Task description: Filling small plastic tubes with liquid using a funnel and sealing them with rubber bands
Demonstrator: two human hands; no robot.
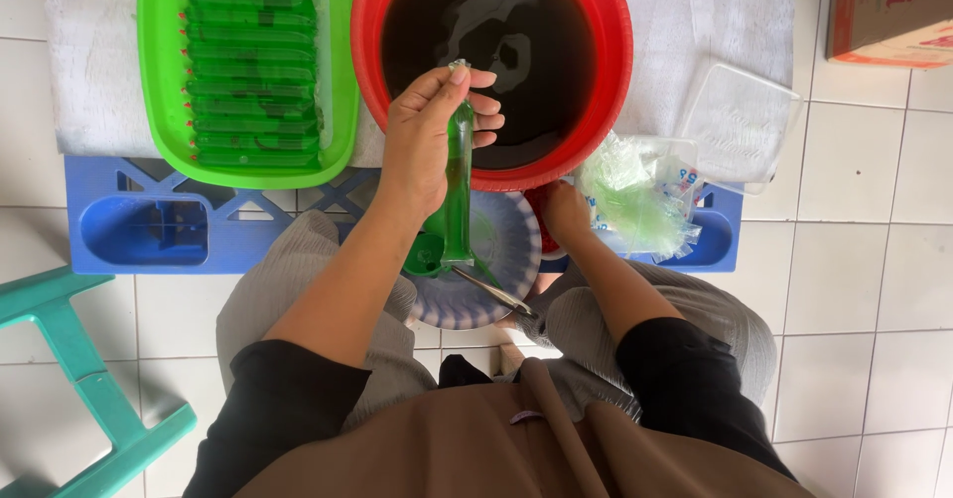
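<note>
Before you, a blue plastic crate (139, 225) stands on the white tiled floor (864, 260). A pale board (89, 71) lies across its top and bears a green tray (154, 71), a red basin (615, 51) and a clear lid (740, 121). A teal stool (89, 389) stands beside it.

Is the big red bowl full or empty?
Nearly full. The red bowl holds dark liquid that spreads almost to its rim, and light glints on the surface. The left hand holds a thin green bag above it.
</note>
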